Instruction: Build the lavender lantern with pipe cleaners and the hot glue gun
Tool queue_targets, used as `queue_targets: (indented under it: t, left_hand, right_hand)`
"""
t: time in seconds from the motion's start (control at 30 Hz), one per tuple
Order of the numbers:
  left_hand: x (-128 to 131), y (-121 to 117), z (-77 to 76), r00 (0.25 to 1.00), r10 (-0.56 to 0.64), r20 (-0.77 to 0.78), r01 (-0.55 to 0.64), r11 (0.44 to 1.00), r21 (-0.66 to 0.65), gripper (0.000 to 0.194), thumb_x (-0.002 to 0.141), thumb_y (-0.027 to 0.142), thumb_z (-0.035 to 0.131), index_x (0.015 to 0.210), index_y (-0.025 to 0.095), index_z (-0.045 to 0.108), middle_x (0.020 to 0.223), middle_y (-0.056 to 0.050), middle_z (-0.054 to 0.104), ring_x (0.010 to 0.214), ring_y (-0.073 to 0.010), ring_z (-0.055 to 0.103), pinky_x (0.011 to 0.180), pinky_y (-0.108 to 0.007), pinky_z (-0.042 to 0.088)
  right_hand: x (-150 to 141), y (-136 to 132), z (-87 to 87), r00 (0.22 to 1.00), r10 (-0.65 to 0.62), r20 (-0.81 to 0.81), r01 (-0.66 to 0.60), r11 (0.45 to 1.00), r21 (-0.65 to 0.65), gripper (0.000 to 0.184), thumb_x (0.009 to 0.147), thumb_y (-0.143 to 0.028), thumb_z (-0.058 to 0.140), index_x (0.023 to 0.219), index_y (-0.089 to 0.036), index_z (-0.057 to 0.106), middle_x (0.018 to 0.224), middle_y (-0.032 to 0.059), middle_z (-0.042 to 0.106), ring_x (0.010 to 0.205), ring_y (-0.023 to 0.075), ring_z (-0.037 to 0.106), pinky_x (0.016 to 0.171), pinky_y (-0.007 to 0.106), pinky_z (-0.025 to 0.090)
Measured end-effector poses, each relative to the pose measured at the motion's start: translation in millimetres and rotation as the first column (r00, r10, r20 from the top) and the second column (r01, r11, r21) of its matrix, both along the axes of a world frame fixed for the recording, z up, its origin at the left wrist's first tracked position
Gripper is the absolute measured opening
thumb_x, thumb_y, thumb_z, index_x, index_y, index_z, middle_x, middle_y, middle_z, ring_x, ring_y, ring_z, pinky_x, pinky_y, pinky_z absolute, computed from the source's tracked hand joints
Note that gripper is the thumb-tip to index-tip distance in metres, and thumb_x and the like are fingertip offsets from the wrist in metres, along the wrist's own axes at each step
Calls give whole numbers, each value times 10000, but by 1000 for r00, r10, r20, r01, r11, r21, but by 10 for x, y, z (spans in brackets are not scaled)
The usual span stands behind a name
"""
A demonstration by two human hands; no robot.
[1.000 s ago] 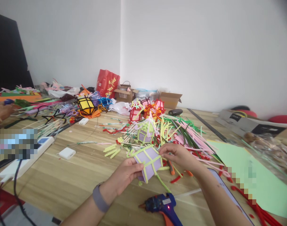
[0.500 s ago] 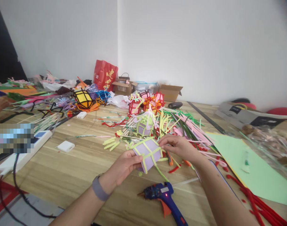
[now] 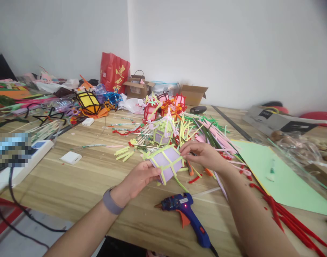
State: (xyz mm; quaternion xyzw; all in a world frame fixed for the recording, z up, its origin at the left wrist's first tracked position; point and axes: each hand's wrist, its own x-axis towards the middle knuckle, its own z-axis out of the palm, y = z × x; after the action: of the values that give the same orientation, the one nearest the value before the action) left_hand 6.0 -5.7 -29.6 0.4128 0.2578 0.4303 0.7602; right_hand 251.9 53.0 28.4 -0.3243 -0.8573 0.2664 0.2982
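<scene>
Between my hands is a small lantern (image 3: pixel 171 173) of purple paper framed with yellow-green pipe cleaners. My left hand (image 3: pixel 142 177) is closed on its lower left edge, the thumb lying over the front. At its upper right corner my right hand (image 3: pixel 203 156) pinches the edge with thumb and fingertips. A pipe cleaner end (image 3: pixel 181 183) sticks out below the lantern. Just under both hands a blue glue gun (image 3: pixel 183 205) lies on the table, its red light lit and its nozzle pointing left. Behind the held lantern stands a similar purple and green lantern (image 3: pixel 160 137).
Loose pipe cleaners (image 3: pixel 215 134) lie behind my right hand, and red ones (image 3: pixel 289 214) at the right edge. A green sheet (image 3: pixel 294 182) covers the right side. To the left are a white power strip (image 3: pixel 38 153) with cables and a white adapter (image 3: pixel 71 157). Boxes (image 3: pixel 192 94) stand by the wall.
The view has shifted slightly, so the table things sit higher and a little further left. Both hands keep the same hold on the lantern. The co-worker's hand at the left has left the view.
</scene>
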Motion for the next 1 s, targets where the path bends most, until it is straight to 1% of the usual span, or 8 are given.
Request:
queue_targets:
  t: [0.1, 0.17, 0.27, 0.33, 0.53, 0.67, 0.83, 1.0]
  left_hand:
    - [10, 5, -2, 1000, 24, -19, -23, 1000, 21, 381, 668, 289, 797, 1006, 131, 719, 973, -103, 734, 782, -166, 642, 707, -275, 493]
    - [16, 5, -9, 998, 52, -25, -51, 998, 44, 389, 668, 276, 796, 1024, 141, 717, 997, -101, 733, 852, -185, 648, 735, -278, 487]
    - [23, -6, -9, 998, 63, 3, -63, 995, 72, 399, 677, 248, 784, 1061, 169, 709, 1061, -92, 724, 947, -200, 645, 767, -274, 477]
    - [28, -17, 10, 998, 60, 32, -62, 996, 66, 390, 674, 246, 780, 1050, 170, 709, 1069, -90, 724, 931, -198, 651, 754, -271, 473]
    - [34, -21, 70, 991, 70, 113, -72, 997, 18, 346, 652, 195, 779, 989, 151, 713, 973, -73, 743, 873, -169, 657, 765, -249, 464]
    - [19, -2, 39, 990, 44, 132, -40, 999, -28, 290, 682, 149, 749, 968, 145, 709, 968, -69, 742, 876, -157, 658, 812, -251, 466]
    - [0, 17, 8, 982, 22, 190, -1, 994, -112, 209, 693, 94, 717, 897, 137, 706, 840, -39, 739, 785, -138, 664, 784, -247, 494]
    - [-9, 17, 17, 981, 15, 195, 15, 988, -151, 291, 692, 61, 695, 971, 143, 695, 836, -34, 741, 786, -141, 669, 787, -250, 495]
  right_hand:
    - [8, -8, 7, 1000, 3, -8, -3, 1000, 9, 114, 815, -293, 664, 769, -202, 715, 901, 64, 703, 825, 175, 654, 794, 324, 521]
    - [13, -17, 16, 1000, 2, -13, -1, 1000, 16, 110, 814, -290, 665, 767, -203, 713, 900, 63, 701, 825, 173, 651, 796, 322, 522]
    - [10, -29, 34, 1000, 5, -16, -5, 999, 34, 102, 815, -278, 662, 764, -203, 708, 892, 61, 699, 822, 170, 649, 797, 324, 523]
    - [2, -35, 49, 1000, 16, -14, -15, 999, 52, 93, 815, -265, 657, 764, -202, 703, 887, 60, 700, 819, 168, 649, 795, 325, 525]
    - [-30, -61, 95, 1000, 10, 6, -11, 990, 139, 89, 817, -240, 642, 755, -209, 698, 872, 62, 704, 818, 170, 654, 792, 330, 527]
    - [-52, -85, 111, 1000, -18, 13, 16, 987, 163, 119, 830, -271, 626, 760, -219, 708, 876, 68, 707, 823, 179, 659, 780, 337, 534]
    - [-62, -90, 117, 999, -27, 26, 22, 987, 162, 103, 823, -256, 625, 774, -217, 707, 878, 67, 708, 818, 178, 662, 773, 333, 539]
    - [-58, -77, 112, 999, -27, 43, 19, 986, 163, 104, 823, -255, 622, 770, -217, 703, 877, 62, 708, 818, 176, 660, 781, 333, 537]
